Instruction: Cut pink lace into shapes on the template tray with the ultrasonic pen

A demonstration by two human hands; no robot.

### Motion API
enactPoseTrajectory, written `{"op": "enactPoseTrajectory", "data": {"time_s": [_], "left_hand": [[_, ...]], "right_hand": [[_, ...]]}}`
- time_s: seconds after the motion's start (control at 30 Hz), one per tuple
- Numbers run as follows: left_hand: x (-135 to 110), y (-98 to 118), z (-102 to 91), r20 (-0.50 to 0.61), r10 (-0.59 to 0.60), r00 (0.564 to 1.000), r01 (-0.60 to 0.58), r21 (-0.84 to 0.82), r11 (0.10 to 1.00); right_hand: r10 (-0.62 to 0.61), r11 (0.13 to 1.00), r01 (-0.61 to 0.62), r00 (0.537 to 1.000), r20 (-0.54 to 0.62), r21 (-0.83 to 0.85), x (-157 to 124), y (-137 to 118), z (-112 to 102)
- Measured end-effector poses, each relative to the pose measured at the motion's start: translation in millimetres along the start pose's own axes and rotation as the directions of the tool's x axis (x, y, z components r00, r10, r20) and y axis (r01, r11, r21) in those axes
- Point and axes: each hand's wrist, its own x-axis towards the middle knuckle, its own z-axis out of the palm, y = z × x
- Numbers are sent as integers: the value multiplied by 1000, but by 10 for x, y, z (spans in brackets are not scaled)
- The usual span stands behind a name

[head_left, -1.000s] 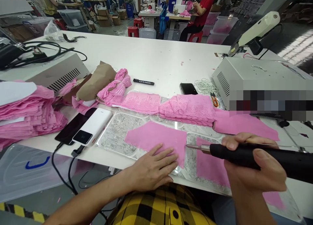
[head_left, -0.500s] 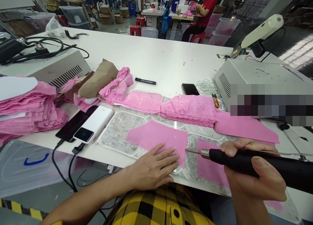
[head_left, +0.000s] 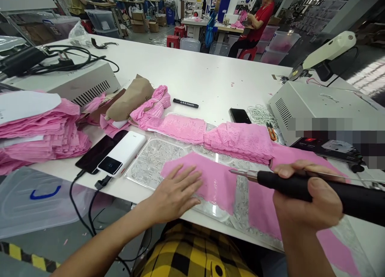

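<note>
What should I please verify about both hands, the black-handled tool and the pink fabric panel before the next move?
1. Left hand on the pink fabric panel: ok, laid over its lower left part; how firmly it presses, cannot tell.
2. Right hand around the black-handled tool: ok, gripped.
3. Metal tip apart from the left hand: ok, a gap shows between them.
4. Metal tip touching the fabric: cannot tell; it appears over the panel's right edge.
5. Panel lying flat: ok, no large folds show.
6. Metal tip hot or cold: cannot tell from the picture.
</note>
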Motion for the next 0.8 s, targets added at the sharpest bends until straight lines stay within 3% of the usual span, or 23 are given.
{"op": "enactPoseTrajectory", "data": {"time_s": [0.1,0.23,0.8], "left_hand": [[-115,-88,0,-36,-39,999,41,65,997],[-208,-104,23,-73,-61,996,67,86,994],[-252,-105,11,-100,-101,990,105,43,994]], "right_hand": [[-68,998,68,998,5,-3,-7,71,182],[-65,998,65,997,41,-4,-29,135,290],[-81,995,87,990,114,-44,-29,159,324]]}}
